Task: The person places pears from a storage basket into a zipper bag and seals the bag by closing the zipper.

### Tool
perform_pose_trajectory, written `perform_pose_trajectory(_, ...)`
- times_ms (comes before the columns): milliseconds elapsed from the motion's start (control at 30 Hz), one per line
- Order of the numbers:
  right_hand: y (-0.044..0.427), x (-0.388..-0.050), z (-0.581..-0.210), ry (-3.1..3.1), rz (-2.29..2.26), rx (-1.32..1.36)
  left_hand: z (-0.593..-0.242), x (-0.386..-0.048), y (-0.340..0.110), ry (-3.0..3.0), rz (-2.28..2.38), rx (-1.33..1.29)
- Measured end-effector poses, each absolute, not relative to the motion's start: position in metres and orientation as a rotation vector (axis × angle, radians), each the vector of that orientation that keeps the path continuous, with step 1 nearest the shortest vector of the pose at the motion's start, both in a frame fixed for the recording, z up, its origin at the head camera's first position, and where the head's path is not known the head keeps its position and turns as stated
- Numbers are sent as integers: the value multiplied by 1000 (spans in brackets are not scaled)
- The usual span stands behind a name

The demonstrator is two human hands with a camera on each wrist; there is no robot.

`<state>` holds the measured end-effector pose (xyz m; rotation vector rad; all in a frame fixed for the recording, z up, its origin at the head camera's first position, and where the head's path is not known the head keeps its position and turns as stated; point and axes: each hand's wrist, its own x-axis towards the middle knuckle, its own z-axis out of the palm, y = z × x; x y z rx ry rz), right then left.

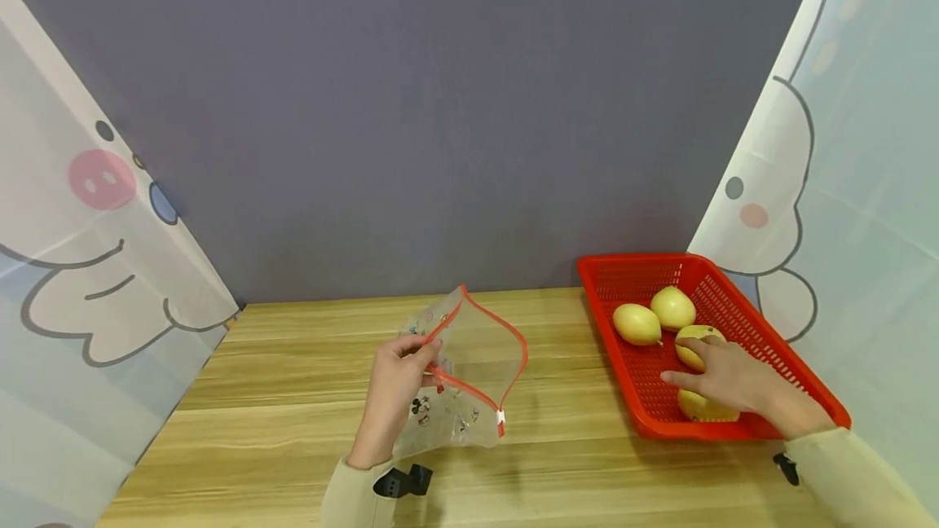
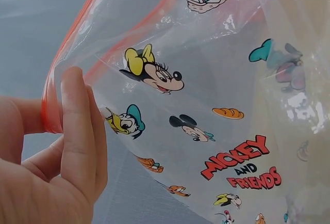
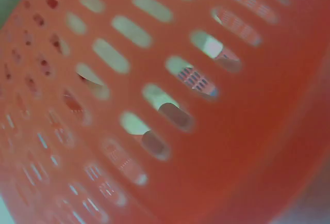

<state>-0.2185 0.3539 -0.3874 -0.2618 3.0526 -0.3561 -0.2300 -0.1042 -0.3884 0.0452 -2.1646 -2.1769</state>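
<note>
My left hand (image 1: 399, 373) pinches the rim of a clear zip bag (image 1: 469, 418) between thumb and fingers. The bag's red zip edge gapes wide, with a white slider at its near corner. In the left wrist view, cartoon prints cover the bag (image 2: 237, 126) and the fingers (image 2: 80, 131) lie along its edge. My right hand (image 1: 734, 377) reaches into the red basket (image 1: 634, 406), thumb and fingers spread over a yellow pear-like fruit (image 1: 689, 349). Another yellow fruit (image 1: 704, 407) lies partly under that hand. The right wrist view shows only the slotted basket wall (image 3: 247, 146) up close.
Two more yellow fruits, one at the left (image 1: 637, 324) and one farther back (image 1: 672, 308), lie in the basket. A wooden table (image 1: 293, 398) carries everything. A grey panel (image 1: 440, 121) stands behind, with cartoon-printed curtains (image 1: 880, 186) at both sides.
</note>
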Motion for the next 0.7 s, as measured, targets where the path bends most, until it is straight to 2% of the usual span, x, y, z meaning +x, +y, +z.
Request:
perform_pose_trajectory(300, 356, -217, -399, 2920, -387, -234, -388, -229, -104, -2175, -2167, 37)
perform_pose_trajectory(700, 358, -223, -407, 2758, -496, -323, -389, -227, -102, -2181, -2149, -3)
